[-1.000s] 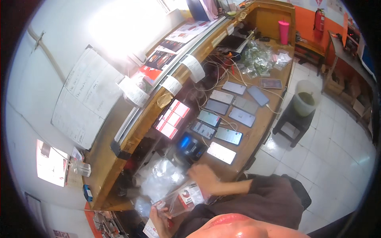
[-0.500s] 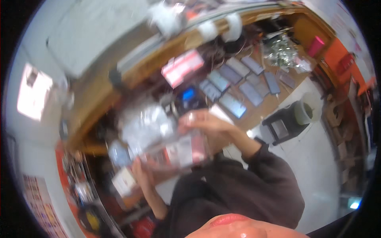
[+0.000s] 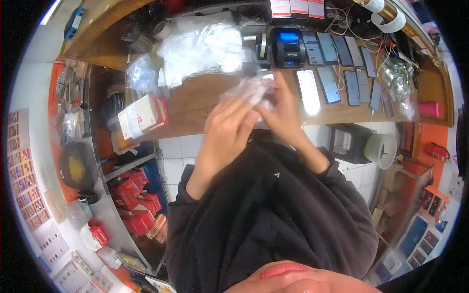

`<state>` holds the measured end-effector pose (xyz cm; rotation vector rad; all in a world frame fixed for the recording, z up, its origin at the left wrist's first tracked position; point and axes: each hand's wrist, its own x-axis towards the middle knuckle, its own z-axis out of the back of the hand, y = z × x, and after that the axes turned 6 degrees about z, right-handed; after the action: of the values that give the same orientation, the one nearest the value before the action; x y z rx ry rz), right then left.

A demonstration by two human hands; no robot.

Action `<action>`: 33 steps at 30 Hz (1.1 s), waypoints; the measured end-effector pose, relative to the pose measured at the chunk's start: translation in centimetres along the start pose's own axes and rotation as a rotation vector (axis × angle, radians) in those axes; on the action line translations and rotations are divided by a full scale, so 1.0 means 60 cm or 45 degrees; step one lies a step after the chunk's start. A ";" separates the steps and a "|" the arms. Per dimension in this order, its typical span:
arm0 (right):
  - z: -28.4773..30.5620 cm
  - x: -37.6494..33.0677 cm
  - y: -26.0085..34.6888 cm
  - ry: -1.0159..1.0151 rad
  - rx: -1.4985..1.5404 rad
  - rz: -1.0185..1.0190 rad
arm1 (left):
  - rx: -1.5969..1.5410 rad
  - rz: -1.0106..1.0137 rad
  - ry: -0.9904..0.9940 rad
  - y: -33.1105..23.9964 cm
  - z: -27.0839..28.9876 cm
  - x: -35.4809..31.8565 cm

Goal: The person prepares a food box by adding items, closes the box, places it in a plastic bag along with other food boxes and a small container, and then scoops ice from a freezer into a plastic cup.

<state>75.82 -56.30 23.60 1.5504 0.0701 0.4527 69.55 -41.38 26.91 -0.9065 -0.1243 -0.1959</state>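
- The crumpled clear plastic bag is bunched between the 2 hands, above the front of the table; glare and blur hide its outline, and what it contains cannot be made out.
- The left hand is closed in on the bag from the left, fingers together; their tips merge with the plastic.
- The right hand grips the bag from the other side, its thumb toward the left hand; some of its fingers are partly hidden.
- The red-and-white panels behind the black printer are cut off by the upper edge.
- In the pile of clear plastic, single pieces are hard to tell apart.
- The phone with a white screen lies near the right hand; its display is washed out.
- 0.5 s ago the hands were well apart with the bag stretched between them, red and white showing through it; now they nearly meet.
- The white-and-red box, blurred then, shows clearly at the table's left front.
- The view has turned, so the table runs more nearly level.
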 end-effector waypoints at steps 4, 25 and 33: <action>0.043 0.011 -0.001 -0.004 0.427 -0.327 | 0.041 0.058 -0.300 0.054 -0.030 0.011; 0.044 0.023 -0.231 0.696 -0.442 0.342 | 0.387 0.166 0.240 0.237 -0.145 -0.032; 0.125 0.090 -0.165 1.266 -0.548 0.359 | 0.460 0.221 0.381 0.215 -0.168 0.022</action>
<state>85.51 -61.21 15.54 0.7963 0.4891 1.3389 73.95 -41.77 11.11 -0.5168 0.1924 -0.1398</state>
